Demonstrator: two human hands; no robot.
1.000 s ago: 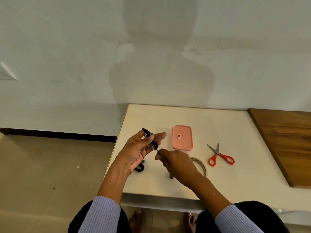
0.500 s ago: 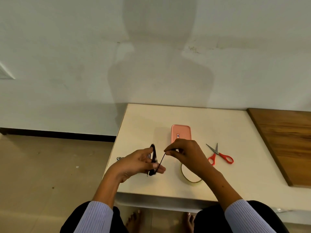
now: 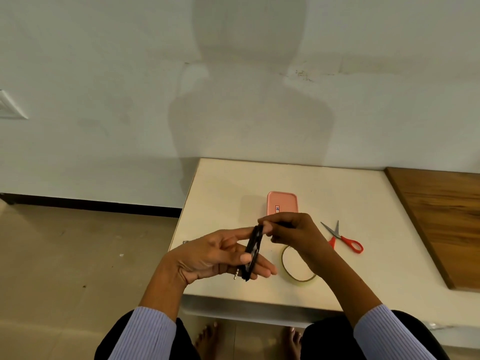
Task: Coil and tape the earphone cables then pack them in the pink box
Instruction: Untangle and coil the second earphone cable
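Person wore a long-sleeved shirt, pale lilac-blue with fine vertical ribbing; left sleeve (image 3: 145, 333) and right sleeve (image 3: 387, 333) pushed up the forearms. Dark trousers (image 3: 327, 339) at the knees. Bare feet (image 3: 207, 339) showed below the table edge.

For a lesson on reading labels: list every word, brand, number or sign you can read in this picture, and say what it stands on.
No text here can be read.
Pink box: a small red and blue sticker sits on its lid; its marks are too small and blurred to read.
Scissors, tape roll, earphone cable: no markings visible.
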